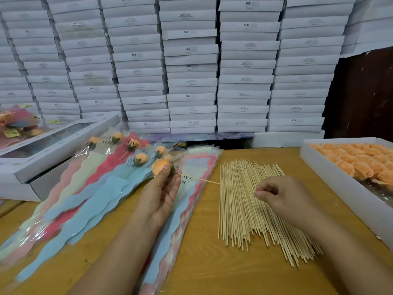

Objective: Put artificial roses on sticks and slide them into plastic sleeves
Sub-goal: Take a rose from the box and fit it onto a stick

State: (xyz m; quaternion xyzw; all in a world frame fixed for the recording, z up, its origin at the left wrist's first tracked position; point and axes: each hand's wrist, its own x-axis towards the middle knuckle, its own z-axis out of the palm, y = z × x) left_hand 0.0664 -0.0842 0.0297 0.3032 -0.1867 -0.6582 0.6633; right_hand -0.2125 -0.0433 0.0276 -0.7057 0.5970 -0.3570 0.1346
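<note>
My left hand (162,191) grips an orange artificial rose (160,165) by its green base, above the stack of plastic sleeves (191,171). A thin wooden stick (217,183) runs from the rose's base to my right hand (280,193), which pinches the stick's far end. A heap of loose sticks (251,207) lies on the table under my right hand. Several finished roses in sleeves (119,158) lie fanned out to the left. A white box of orange roses (361,160) sits at the right.
The wooden table (212,273) carries white window boxes (49,145) at the left with more wrapped flowers behind. A wall of stacked white cartons (191,67) closes off the back.
</note>
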